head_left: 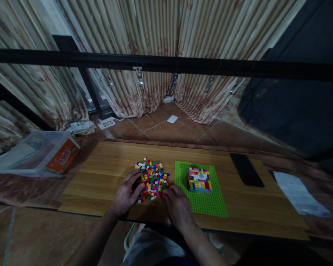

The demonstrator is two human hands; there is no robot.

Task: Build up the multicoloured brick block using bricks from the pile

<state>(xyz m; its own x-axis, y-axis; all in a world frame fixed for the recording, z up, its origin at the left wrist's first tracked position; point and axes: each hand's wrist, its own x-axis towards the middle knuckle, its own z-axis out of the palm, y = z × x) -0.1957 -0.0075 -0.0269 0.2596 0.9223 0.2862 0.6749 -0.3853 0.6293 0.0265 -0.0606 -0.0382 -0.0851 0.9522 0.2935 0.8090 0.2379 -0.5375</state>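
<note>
A heap of small multicoloured building bricks lies loose on the wooden table. At the heap's left edge rests my left hand, its thumb and fingers apart around some bricks. My right hand is at the lower right edge of the heap, fingers curled together; whatever they may hold is hidden. Just right of the heap lies a green studded baseplate, partly covered by that hand. On it stands a block built of colourful bricks in layers.
A black phone lies on the table's right side, near a white paper sheet. To the left stands a clear plastic bin with an orange label. Behind the table runs a black metal bar before striped curtains.
</note>
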